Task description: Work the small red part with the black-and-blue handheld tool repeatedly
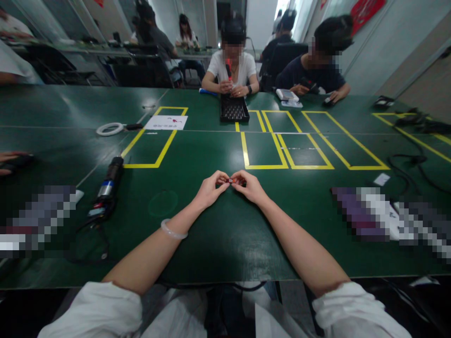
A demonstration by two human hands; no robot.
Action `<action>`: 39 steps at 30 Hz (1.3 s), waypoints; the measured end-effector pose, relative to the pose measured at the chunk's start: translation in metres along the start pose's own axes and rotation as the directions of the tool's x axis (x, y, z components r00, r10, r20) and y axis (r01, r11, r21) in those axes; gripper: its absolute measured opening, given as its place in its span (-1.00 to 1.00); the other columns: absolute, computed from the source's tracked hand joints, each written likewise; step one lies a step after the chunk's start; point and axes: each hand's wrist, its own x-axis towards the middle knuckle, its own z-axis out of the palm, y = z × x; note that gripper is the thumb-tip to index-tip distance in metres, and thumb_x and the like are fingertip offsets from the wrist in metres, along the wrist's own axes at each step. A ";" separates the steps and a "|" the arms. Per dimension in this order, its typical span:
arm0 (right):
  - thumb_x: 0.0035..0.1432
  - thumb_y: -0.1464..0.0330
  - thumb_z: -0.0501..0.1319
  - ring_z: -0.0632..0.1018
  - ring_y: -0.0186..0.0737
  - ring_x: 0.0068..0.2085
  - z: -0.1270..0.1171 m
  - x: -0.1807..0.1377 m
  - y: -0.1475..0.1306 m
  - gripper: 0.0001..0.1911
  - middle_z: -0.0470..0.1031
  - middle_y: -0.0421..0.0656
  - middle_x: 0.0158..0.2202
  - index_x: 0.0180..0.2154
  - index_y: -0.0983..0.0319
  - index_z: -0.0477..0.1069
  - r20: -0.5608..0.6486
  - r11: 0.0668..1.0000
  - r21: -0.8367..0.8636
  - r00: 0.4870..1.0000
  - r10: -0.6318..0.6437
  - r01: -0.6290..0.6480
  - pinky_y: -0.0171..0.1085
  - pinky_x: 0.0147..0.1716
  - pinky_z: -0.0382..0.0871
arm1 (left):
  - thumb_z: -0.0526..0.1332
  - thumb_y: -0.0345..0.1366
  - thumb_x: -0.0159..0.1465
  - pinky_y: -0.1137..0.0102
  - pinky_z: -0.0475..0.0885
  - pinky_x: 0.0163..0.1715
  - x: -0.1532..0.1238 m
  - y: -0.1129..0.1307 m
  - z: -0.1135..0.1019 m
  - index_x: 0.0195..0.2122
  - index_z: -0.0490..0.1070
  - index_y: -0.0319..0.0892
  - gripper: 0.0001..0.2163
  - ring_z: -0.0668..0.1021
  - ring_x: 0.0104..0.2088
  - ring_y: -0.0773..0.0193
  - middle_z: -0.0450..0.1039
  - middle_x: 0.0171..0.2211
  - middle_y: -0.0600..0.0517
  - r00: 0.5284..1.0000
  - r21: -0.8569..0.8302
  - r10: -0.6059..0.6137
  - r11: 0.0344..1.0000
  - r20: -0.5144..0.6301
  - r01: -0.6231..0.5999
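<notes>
My left hand (211, 188) and my right hand (251, 185) meet fingertip to fingertip just above the green table (225, 225). Between their pinched thumbs and forefingers is a tiny part (230, 180), reddish-orange with a pale metallic spot; its kind is too small to make out. Both hands are closed on it, one from each side, and the fingers hide most of it. A pale bangle (174, 231) circles my left wrist.
Yellow tape outlines (266, 167) mark the table. To the left lie a cylindrical black-and-silver tool (106, 187) with a cord, a white ring (110, 129) and a printed sheet (166, 122). Across the table, a person sits behind a black tray (221, 117) of small parts.
</notes>
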 end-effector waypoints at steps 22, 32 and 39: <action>0.17 0.35 0.18 0.44 -0.29 -0.32 -0.001 -0.002 -0.002 -0.86 0.43 -0.19 -0.30 -0.19 0.19 0.37 0.021 0.977 -0.194 0.996 -0.086 0.089 -0.30 -0.31 0.30 | 0.19 -0.13 0.24 0.30 0.42 -0.07 -0.001 0.002 -0.001 -0.21 0.38 -0.16 -0.79 0.54 -0.20 0.23 0.47 -0.26 0.01 1.000 0.049 -0.009 0.999 0.009 0.008; 0.09 0.35 0.23 0.40 -0.34 -0.41 -0.002 -0.001 0.000 -0.84 0.39 -0.24 -0.40 -0.24 0.22 0.37 0.022 0.996 -0.080 0.999 0.028 -0.026 -0.33 -0.38 0.29 | 0.13 -0.12 0.27 0.20 0.37 0.01 -0.002 0.019 -0.036 -0.01 0.37 -0.12 -0.68 0.50 -0.05 0.13 0.41 -0.06 -0.07 0.998 0.345 0.054 0.937 0.028 -0.060; 0.07 0.36 0.23 0.39 -0.35 -0.42 -0.003 -0.002 -0.002 -0.85 0.38 -0.25 -0.43 -0.26 0.23 0.38 0.023 0.996 -0.046 0.997 0.075 -0.074 -0.33 -0.39 0.27 | 0.12 0.00 0.26 0.08 0.29 0.12 -0.059 0.017 -0.129 0.07 0.35 -0.04 -0.59 0.39 0.12 -0.03 0.33 0.10 -0.08 0.997 0.644 -0.064 0.761 -0.042 0.076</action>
